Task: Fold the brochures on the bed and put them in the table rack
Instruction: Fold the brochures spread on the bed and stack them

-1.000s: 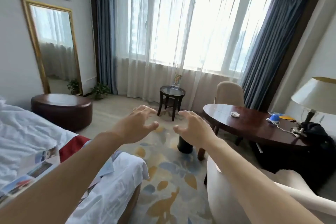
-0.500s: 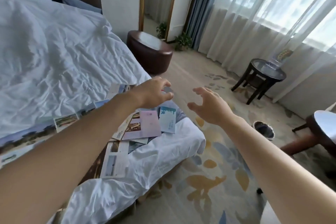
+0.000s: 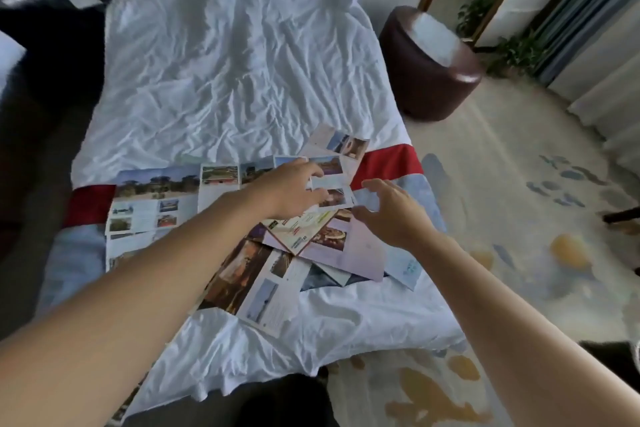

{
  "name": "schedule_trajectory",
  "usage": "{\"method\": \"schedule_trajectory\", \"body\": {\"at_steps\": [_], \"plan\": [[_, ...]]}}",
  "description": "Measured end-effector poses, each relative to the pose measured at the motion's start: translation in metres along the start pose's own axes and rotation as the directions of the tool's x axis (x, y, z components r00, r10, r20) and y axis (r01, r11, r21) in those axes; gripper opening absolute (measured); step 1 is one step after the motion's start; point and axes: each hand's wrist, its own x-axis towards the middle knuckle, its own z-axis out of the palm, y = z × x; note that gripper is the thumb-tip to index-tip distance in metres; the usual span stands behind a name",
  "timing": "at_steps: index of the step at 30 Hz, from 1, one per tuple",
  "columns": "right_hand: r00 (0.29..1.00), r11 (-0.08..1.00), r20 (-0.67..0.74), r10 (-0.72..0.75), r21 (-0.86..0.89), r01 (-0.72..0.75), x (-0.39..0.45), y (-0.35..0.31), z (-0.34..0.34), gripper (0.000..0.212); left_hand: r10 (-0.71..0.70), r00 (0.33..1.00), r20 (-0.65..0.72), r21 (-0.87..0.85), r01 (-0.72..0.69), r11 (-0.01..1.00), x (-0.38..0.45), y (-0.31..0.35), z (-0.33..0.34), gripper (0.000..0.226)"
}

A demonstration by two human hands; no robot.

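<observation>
Several unfolded brochures lie scattered over the foot of the bed [image 3: 225,55], which has a crumpled white sheet and a red runner. A long landscape brochure [image 3: 156,198] stretches to the left. A pink one [image 3: 349,246] and a brown one [image 3: 242,274] overlap nearer to me. My left hand [image 3: 291,189] hovers over a photo brochure [image 3: 332,180] with its fingers spread, fingertips at the paper. My right hand [image 3: 391,211] hangs just right of it, fingers loosely curved, holding nothing. The table rack is out of view.
A dark round ottoman [image 3: 429,62] stands right of the bed, with potted plants [image 3: 516,52] and a gold-framed mirror behind it. A patterned rug [image 3: 519,253] covers the floor on the right. Dark furniture sits at the far left.
The view has swung from the window and table down onto the bed. Both hands have come over the brochure pile, the left one reaching the photo brochure.
</observation>
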Motion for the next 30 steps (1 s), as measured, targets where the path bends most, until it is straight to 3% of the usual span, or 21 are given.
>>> {"method": "schedule_trajectory", "body": {"at_steps": [9,15,24,30], "plan": [[0.967,0.996,0.237,-0.094,0.015,0.093,0.093,0.005,0.083,0.061,-0.211,0.977,0.021,-0.092,0.212,0.973,0.05,-0.089,0.042,0.055],[0.947,0.995,0.308,-0.096,0.023,0.094,0.129,0.004,0.156,0.062,-0.253,0.966,0.059,-0.134,0.258,0.957,0.078,-0.152,0.087,0.057],[0.94,0.996,0.336,-0.065,-0.028,0.079,0.161,0.03,0.26,0.064,-0.216,0.971,0.101,-0.022,0.219,0.976,0.129,-0.227,0.179,0.059],[0.945,0.991,0.318,-0.078,-0.076,0.108,0.154,0.059,0.299,0.066,-0.106,0.993,0.05,0.092,0.101,0.991,0.144,-0.24,0.234,0.063]]}}
